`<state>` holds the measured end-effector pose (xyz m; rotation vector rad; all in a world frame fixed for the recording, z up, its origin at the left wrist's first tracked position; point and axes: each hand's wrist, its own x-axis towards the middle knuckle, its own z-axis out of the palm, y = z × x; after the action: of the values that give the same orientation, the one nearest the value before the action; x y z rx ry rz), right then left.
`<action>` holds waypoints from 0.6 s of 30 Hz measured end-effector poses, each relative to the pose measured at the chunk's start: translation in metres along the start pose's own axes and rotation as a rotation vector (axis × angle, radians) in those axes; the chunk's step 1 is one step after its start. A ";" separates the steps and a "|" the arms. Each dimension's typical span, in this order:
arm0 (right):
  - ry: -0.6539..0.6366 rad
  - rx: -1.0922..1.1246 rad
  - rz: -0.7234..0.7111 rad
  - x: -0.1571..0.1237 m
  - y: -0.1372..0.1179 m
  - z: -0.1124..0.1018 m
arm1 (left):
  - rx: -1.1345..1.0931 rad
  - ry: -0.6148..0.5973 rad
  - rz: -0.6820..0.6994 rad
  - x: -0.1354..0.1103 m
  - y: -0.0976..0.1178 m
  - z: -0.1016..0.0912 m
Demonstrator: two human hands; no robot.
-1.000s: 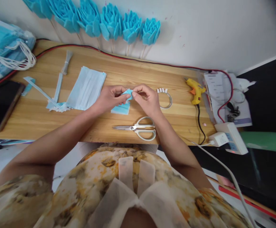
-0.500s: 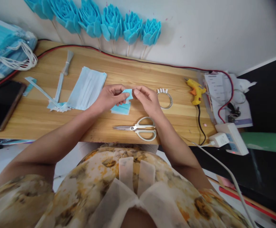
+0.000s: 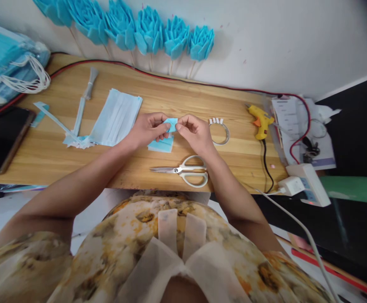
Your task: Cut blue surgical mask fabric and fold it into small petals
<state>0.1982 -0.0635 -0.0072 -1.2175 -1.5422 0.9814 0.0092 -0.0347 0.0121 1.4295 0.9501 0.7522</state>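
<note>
My left hand (image 3: 151, 128) pinches a small piece of blue mask fabric (image 3: 171, 122) between thumb and fingers. At its right edge my right hand (image 3: 195, 131) is closed on the same piece, thumb against forefinger. Just below lie more cut blue fabric pieces (image 3: 161, 145), flat on the table and partly covered by my left fingers. White-handled scissors (image 3: 183, 170) rest near the front edge, below my right wrist. A roll of tape (image 3: 223, 141) with several short white strips on its rim lies to the right of my right hand. Pale blue mask sheets (image 3: 117, 118) are stacked to the left.
Blue fabric roses (image 3: 148, 31) on sticks lean along the wall. A yellow glue gun (image 3: 261, 121) lies right, its cord running to a power strip (image 3: 309, 185). Left are a phone (image 3: 3, 139), bagged masks (image 3: 9, 63) and cut strips (image 3: 78, 118). A red-black cable (image 3: 171, 78) runs behind.
The right fingertips have moved slightly left onto the edge of the small blue piece, which has turned a little. The left hand has barely moved.
</note>
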 end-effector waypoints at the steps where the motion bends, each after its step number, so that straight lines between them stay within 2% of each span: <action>1: 0.006 -0.005 0.004 0.000 0.000 0.000 | -0.008 -0.009 0.006 0.000 0.001 0.000; 11: -0.009 -0.025 -0.003 -0.001 0.001 0.003 | -0.017 0.021 -0.005 0.003 -0.006 0.000; 15: -0.033 -0.077 -0.002 -0.002 0.003 0.007 | -0.009 0.031 0.014 0.003 -0.007 -0.001; 18: -0.050 -0.160 -0.058 0.001 0.000 0.000 | -0.003 0.039 0.025 0.005 -0.008 -0.003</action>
<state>0.1979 -0.0627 -0.0074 -1.2592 -1.7125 0.8699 0.0080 -0.0294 0.0038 1.4302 0.9625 0.8023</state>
